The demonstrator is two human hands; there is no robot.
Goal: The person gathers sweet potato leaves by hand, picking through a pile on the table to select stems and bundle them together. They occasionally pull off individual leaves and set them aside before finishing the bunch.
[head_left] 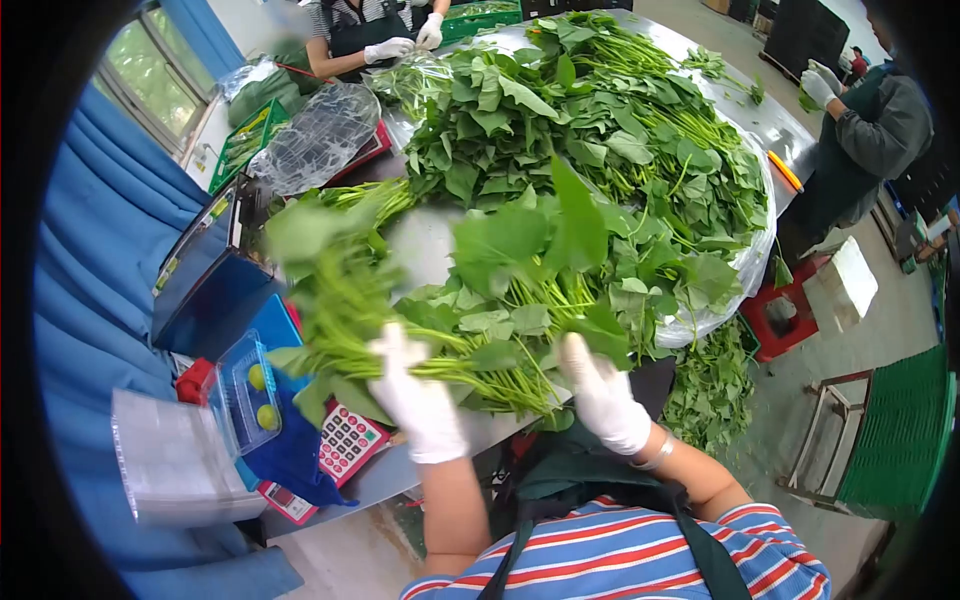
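A: State the position of the left hand (415, 400).
B: Gloved, closed around the stems of the bunch (345, 310), over the near-left part of the tabletop (395, 475). The bunch's leaves point away from the wearer; its upper part is motion-blurred.
A: And the right hand (607, 400)?
B: Gloved, fingers together and pointing forward, at the near edge of the greens. From here I cannot tell whether it pinches a stem.
A: Location of the main heap (560, 130)?
B: On the tabletop, beyond the hands and extending to the right, partly bordered by clear plastic (755, 270).
A: Items at the left?
B: A pink calculator (348, 442) below the bunch; beside it, a clear box (238, 400) containing two round green items. Farther back, a clear bag (320, 135).
A: Other persons?
B: One co-worker (360, 30) across the tabletop, another (870, 140) at the right.
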